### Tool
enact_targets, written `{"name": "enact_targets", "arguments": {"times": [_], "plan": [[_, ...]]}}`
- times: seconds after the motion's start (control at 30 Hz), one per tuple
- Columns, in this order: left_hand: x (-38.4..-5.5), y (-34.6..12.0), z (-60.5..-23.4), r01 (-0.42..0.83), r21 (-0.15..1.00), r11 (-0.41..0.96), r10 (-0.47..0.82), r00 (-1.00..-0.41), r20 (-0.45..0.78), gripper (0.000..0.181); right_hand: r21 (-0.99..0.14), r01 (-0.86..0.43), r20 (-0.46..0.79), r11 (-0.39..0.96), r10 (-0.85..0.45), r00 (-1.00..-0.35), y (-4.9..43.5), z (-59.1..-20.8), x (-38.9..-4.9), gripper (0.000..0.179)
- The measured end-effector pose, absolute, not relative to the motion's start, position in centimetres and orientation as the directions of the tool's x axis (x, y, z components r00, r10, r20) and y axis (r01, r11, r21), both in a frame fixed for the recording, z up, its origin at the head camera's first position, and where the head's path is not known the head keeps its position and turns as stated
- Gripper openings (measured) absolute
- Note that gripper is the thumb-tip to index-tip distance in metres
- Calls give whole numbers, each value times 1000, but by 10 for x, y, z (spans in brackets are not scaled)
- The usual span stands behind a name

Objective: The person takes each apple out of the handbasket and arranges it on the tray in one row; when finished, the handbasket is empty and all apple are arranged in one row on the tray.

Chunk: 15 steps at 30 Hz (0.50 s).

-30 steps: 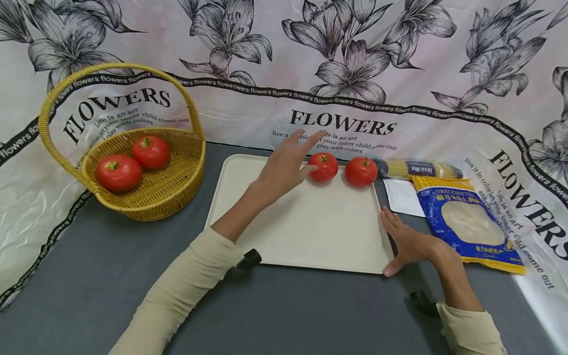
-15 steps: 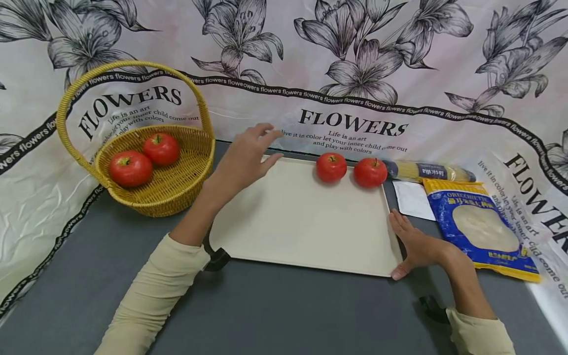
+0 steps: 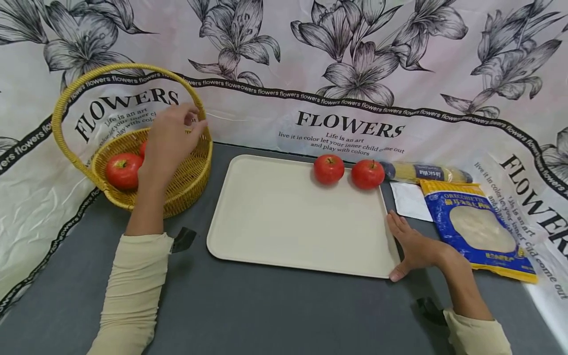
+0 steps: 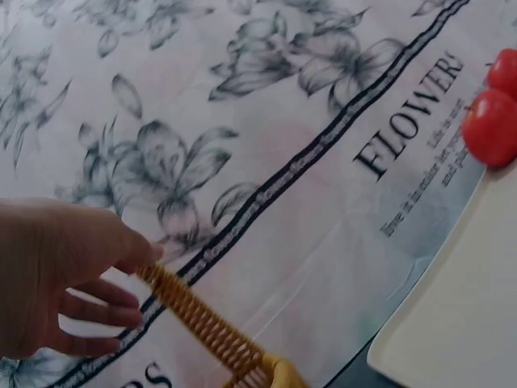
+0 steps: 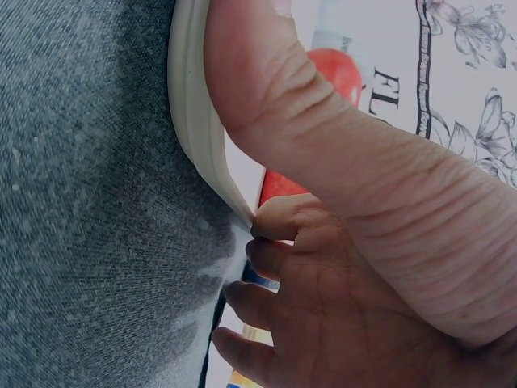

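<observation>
Left hand [image 3: 170, 135] is at the right side of the handle [image 3: 128, 66] of the basket [image 3: 193, 195], fingers part-curled, thumb against the weave; cannot tell whether the grip has closed. Right hand [image 3: 414, 246] lies spread at the near right corner of the tray [image 3: 301, 222], thumb at the rim, nothing clasped; probably steadying it. Basket stands left of the tray on the grey desk [image 3: 284, 315], two tomatoes [image 3: 123, 171] inside, the rear one mostly hidden. Two more tomatoes [image 3: 329, 169] sit at the tray's far right, where the rim likely checks rolling. Textures: basket yellow, coarsely woven, handle a tall arch; tray cream, smooth, shallow, round-cornered; tomatoes glossy, squat, stems up. Blue packet [image 3: 481, 229] beyond the right hand is shiny and flat.
</observation>
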<state>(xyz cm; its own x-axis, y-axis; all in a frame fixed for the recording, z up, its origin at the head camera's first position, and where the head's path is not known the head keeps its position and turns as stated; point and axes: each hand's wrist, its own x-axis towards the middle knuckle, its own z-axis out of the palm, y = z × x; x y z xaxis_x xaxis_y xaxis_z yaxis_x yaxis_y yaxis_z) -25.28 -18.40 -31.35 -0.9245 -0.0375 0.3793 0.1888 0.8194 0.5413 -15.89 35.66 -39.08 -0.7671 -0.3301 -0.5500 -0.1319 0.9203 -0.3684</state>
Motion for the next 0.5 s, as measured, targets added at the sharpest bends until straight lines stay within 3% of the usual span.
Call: {"name": "enact_targets", "arguments": {"times": [0.2, 0.5], "plan": [[-266, -224, -325, -26, 587, 809, -150, -975, 164, 78, -374, -133, -548, 918, -334, -767, 357, -391, -160, 160], [-276, -244, -352, -155, 510, 846, -135, -988, -75, 97, -391, -129, -545, 911, -342, -766, 357, -391, -159, 159]]}}
